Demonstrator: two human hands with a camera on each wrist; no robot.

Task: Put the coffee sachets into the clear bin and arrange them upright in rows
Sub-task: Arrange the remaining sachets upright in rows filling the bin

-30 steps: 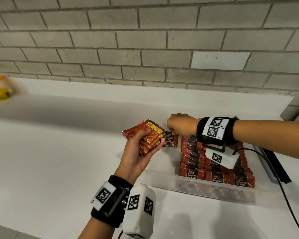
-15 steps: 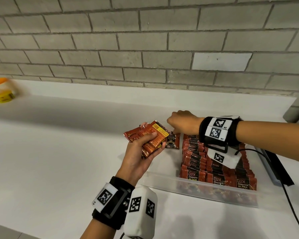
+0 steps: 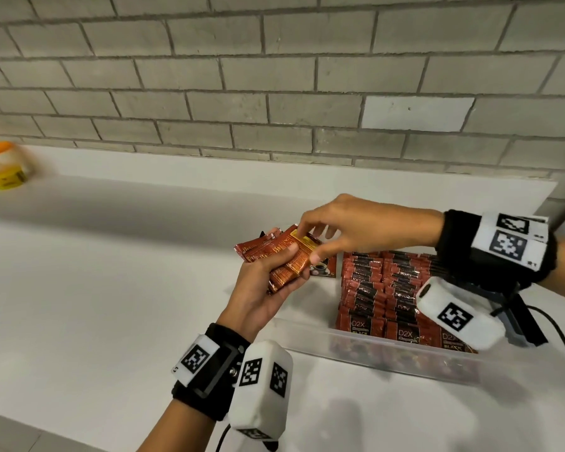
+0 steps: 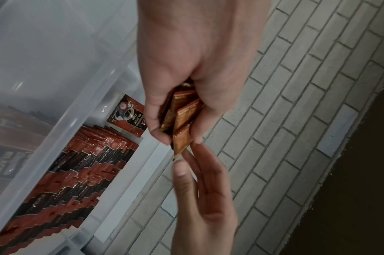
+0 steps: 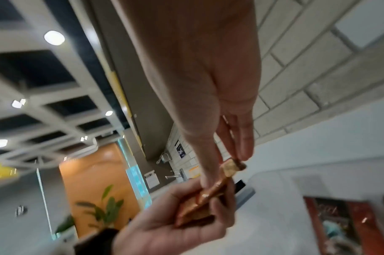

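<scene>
- left hand (image 3: 261, 285) clasps a fanned bunch of glossy foil coffee sachets (image 3: 282, 257) just left of the clear bin (image 3: 402, 357).
- right hand (image 3: 356, 228) pinches the top sachet's corner between thumb and forefinger.
- flat red-black sachets stand upright in tight rows (image 3: 382, 295) inside the translucent plastic bin; one stands alone (image 3: 323, 271).

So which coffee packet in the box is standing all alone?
The single packet with the coffee cup picture, at the far end of the clear box. It stands apart; the other packets are packed tight in rows.
</scene>
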